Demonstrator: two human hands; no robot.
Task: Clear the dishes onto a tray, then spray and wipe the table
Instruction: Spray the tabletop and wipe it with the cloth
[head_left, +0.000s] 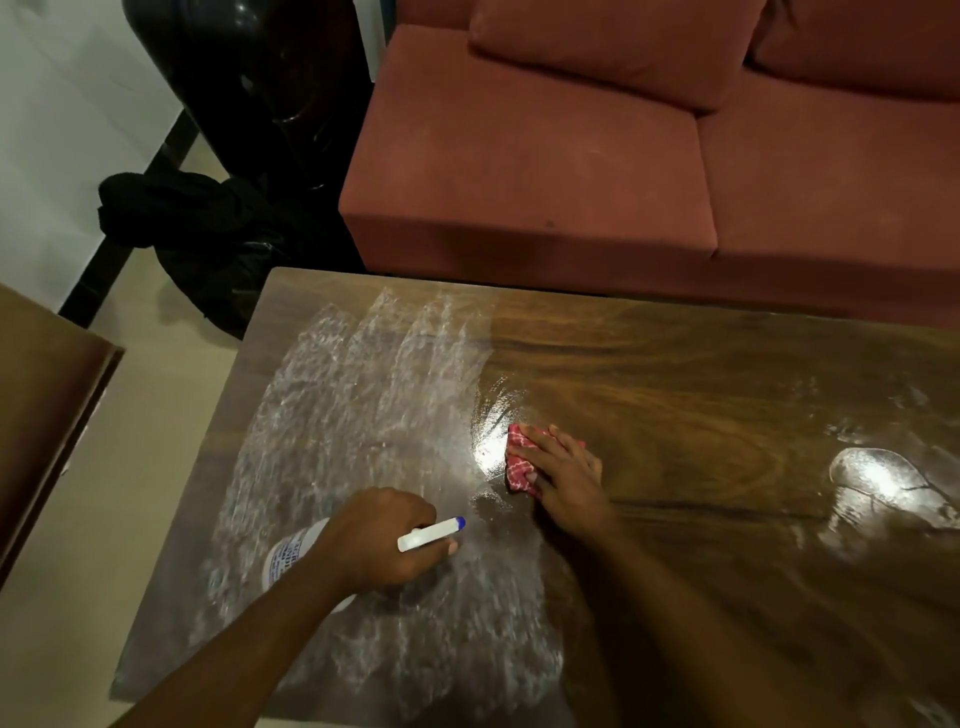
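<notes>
Wet table (675, 374): one spray bottle (291, 558), one cloth (519, 460), two hands.

A home living room: a red cushioned sofa (649, 156) stands behind a wooden coffee table (701, 364).

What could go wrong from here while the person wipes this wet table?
1. The small red patterned cloth under the right hand may be too little for the wide white spray film on the brown wooden table; streaks could dry there.
2. The white spray bottle with a blue nozzle tip, gripped in the left hand, points towards the right hand; a stray squeeze might wet it.
</notes>
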